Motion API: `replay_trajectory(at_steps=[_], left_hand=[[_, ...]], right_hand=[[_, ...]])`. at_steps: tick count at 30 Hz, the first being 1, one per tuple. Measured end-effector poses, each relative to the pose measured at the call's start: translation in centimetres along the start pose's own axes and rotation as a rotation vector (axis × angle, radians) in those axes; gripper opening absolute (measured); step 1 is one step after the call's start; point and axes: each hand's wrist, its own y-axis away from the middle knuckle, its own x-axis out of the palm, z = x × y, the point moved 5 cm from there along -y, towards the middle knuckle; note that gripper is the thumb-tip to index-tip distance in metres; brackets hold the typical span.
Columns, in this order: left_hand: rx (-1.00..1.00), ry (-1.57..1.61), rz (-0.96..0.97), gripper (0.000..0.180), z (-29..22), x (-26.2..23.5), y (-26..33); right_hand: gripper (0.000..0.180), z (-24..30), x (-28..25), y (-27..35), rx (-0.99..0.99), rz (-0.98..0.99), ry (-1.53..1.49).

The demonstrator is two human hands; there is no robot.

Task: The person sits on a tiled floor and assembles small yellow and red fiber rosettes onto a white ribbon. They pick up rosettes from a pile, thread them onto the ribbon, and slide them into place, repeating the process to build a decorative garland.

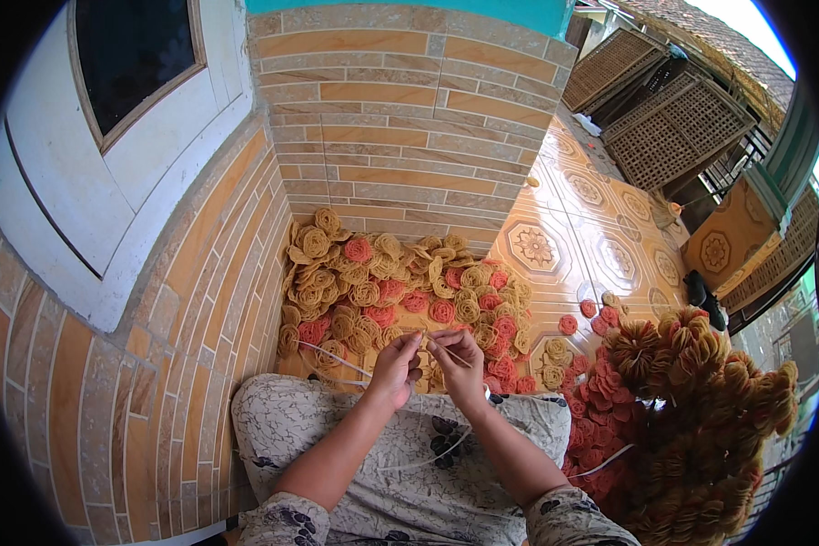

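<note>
My left hand [395, 369] and my right hand [460, 359] meet fingertip to fingertip above my lap, both closed in a pinch. A thin pale strip [452, 354] runs across the fingers of my right hand. Whatever lies between the left fingertips is too small to make out. Just beyond the hands spreads a pile of tan rosette-shaped coiled discs [364, 293], with coral-red ones [441, 311] mixed in. A white strip [335, 357] loops out beside my left hand, and another thin strip [428, 460] lies across the patterned cloth on my lap [291, 423].
Tiled walls [382, 118] close in ahead and at left, below a white-framed window [136, 64]. At right stand a heap of coral discs [601, 409] and large bunches of brownish discs [701, 428]. Woven racks [678, 127] lean beyond the patterned floor [564, 246].
</note>
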Motion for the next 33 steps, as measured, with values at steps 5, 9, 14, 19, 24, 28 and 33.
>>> replay_trajectory(at_steps=[5,9,14,19,24,28,33], left_hand=[[0.000,0.035,0.053,0.010,0.4,-0.2,-0.3],[-0.025,0.056,0.096,0.010,0.6,-0.3,-0.4],[-0.052,0.016,0.088,0.023,0.5,0.1,-0.3],[-0.032,-0.144,0.132,0.037,0.0,0.4,0.1],[0.029,-0.314,0.130,0.043,-0.2,0.8,0.3],[0.038,-0.284,0.173,0.038,0.0,0.8,0.3],[-0.002,-0.157,0.130,0.023,0.0,-0.2,-0.5]], right_hand=[[0.010,-0.2,0.4,0.2,0.013,0.020,-0.060],[0.010,-0.3,0.2,0.0,0.060,0.019,-0.085],[0.009,-0.6,-0.2,-0.2,0.102,0.058,0.039],[0.009,-0.6,-0.4,-0.4,0.101,0.082,0.069],[0.011,-0.3,-0.9,-0.5,0.141,0.083,0.057],[0.012,-0.5,-1.0,-0.6,0.164,0.109,0.132],[0.011,0.1,-0.8,-0.8,0.108,0.157,0.143]])
